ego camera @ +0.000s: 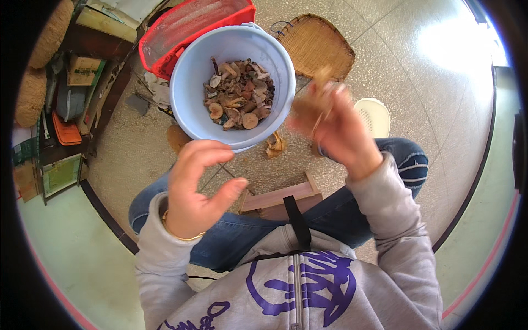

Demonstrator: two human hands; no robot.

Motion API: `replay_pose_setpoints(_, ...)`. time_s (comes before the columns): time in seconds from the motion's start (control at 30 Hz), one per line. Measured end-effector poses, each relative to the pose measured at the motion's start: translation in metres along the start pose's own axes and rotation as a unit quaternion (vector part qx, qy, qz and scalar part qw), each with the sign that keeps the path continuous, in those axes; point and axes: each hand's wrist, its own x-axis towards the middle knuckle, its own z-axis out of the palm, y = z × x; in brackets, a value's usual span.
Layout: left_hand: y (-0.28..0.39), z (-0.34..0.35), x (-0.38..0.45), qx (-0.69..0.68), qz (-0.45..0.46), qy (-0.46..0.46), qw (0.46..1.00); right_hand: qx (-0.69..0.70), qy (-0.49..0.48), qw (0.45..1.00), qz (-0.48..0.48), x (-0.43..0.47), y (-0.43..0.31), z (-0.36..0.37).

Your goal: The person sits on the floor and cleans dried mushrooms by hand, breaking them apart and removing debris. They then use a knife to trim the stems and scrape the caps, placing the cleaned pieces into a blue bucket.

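Observation:
A light blue plastic bucket stands on the floor before me, with a pile of dried mushroom pieces at its bottom. My left hand is at the bucket's near left rim, fingers curved and apart, nothing in it. To the right of the bucket, my right hand is blurred by motion. Its fingers hold a blurred tan piece, perhaps a dried mushroom; its shape is not clear. A yellow-brown dried piece lies on the floor just below the bucket.
A red-edged fabric container stands behind the bucket, a woven bamboo tray to its right. A cream perforated plastic item lies beyond my right hand. A small wooden stool is between my legs. Cluttered shelves stand at the left.

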Motion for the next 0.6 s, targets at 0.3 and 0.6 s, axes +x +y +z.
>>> replay_pose_setpoints(0.3,-0.008,-0.012,0.012,0.042,0.003,-0.045,0.998,-0.098,0.445,0.870,-0.191,0.170,-0.049,-0.173)
replay_pose_setpoints(0.6,-0.045,-0.007,0.022,0.018,-0.142,-0.067,0.987,-0.239,0.468,0.847,-0.076,0.250,-0.018,-0.285)
